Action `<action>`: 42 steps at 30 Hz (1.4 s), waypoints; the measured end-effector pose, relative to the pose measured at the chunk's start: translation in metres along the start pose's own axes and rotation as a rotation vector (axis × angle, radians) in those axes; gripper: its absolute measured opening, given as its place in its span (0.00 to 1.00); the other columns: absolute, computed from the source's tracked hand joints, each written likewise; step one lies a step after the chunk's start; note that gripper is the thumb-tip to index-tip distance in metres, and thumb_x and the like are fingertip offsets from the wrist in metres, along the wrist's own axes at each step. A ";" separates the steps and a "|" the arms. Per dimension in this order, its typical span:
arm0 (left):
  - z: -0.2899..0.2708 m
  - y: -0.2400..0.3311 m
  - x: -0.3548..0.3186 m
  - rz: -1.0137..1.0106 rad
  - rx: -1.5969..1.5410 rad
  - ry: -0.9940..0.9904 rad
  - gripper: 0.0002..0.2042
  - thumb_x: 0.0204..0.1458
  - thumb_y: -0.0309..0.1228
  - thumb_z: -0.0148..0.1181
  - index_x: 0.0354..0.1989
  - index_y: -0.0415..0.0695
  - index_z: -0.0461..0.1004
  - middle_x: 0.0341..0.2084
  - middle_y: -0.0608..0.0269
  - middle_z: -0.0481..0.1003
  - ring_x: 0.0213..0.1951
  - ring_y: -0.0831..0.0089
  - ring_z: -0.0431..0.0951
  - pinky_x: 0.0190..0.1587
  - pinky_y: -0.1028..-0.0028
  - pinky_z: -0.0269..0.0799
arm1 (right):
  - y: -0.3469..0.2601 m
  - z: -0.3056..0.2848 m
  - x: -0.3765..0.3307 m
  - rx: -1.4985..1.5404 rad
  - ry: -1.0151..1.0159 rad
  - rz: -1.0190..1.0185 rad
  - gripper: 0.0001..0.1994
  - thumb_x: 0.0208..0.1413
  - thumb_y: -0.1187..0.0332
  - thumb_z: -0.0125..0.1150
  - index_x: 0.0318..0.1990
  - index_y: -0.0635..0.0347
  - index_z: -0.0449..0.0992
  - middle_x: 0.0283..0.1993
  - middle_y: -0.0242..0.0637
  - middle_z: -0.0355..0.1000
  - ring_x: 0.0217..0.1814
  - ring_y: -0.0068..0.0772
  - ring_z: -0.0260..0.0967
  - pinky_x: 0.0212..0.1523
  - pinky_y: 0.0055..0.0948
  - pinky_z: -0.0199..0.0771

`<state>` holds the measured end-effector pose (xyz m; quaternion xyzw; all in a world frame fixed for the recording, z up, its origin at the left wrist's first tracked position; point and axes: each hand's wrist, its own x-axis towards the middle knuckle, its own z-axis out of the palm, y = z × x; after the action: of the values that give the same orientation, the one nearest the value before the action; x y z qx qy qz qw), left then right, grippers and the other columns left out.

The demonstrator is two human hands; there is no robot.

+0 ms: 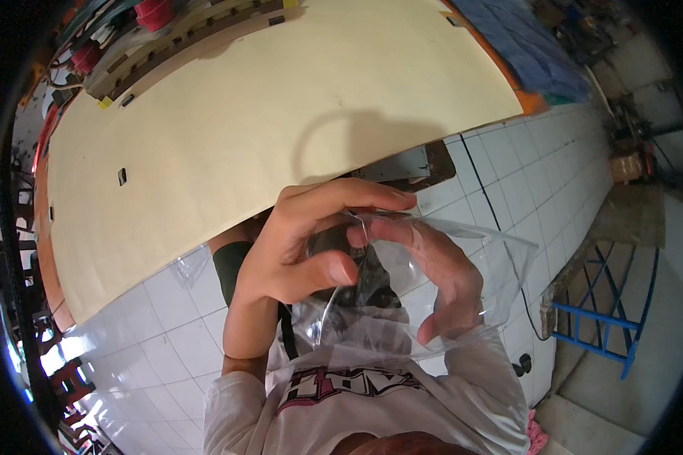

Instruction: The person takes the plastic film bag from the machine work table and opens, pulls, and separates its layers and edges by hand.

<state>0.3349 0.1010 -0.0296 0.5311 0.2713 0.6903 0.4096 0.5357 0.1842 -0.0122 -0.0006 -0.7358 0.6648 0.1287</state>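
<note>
Head view: the left hand (300, 246) pinches the mouth of a clear bag (432, 296), thumb and fingers closed on its rim. The right hand (440, 277) sits inside the bag, blurred by the plastic; its grip cannot be told. A dark item (368, 280) inside is hard to make out. All is held off the table's (228, 129) near edge, above the tiled floor (539, 174).
</note>
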 end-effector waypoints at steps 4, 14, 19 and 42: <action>-0.009 0.001 0.003 0.089 0.132 -0.175 0.25 0.46 0.39 0.66 0.47 0.31 0.75 0.42 0.47 0.79 0.43 0.60 0.80 0.46 0.69 0.74 | 0.004 0.011 0.003 0.173 0.004 -0.029 0.53 0.42 0.42 0.72 0.69 0.64 0.53 0.62 0.43 0.62 0.69 0.39 0.55 0.70 0.40 0.47; -0.016 0.010 0.002 0.040 0.099 -0.200 0.26 0.39 0.32 0.71 0.47 0.30 0.75 0.40 0.48 0.79 0.41 0.59 0.81 0.47 0.69 0.74 | 0.010 0.020 0.007 0.402 -0.017 0.018 0.54 0.40 0.44 0.74 0.71 0.61 0.51 0.53 0.43 0.69 0.61 0.38 0.62 0.66 0.39 0.50; -0.020 0.019 0.006 0.074 0.230 -0.293 0.26 0.39 0.33 0.72 0.47 0.30 0.75 0.40 0.47 0.79 0.41 0.56 0.81 0.45 0.67 0.74 | 0.020 0.029 0.008 0.466 -0.033 -0.075 0.54 0.41 0.46 0.74 0.72 0.60 0.50 0.57 0.45 0.67 0.61 0.40 0.62 0.66 0.39 0.51; -0.004 0.029 0.004 -0.269 0.236 -0.152 0.19 0.50 0.40 0.67 0.34 0.32 0.75 0.23 0.49 0.77 0.26 0.66 0.79 0.31 0.72 0.72 | 0.057 0.028 0.031 1.136 -0.379 -0.362 0.61 0.46 0.60 0.72 0.73 0.42 0.22 0.46 0.45 0.76 0.48 0.49 0.75 0.50 0.48 0.71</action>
<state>0.3225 0.0897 -0.0055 0.5849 0.3871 0.5509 0.4523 0.4909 0.1684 -0.0640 0.3105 -0.2658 0.9085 0.0869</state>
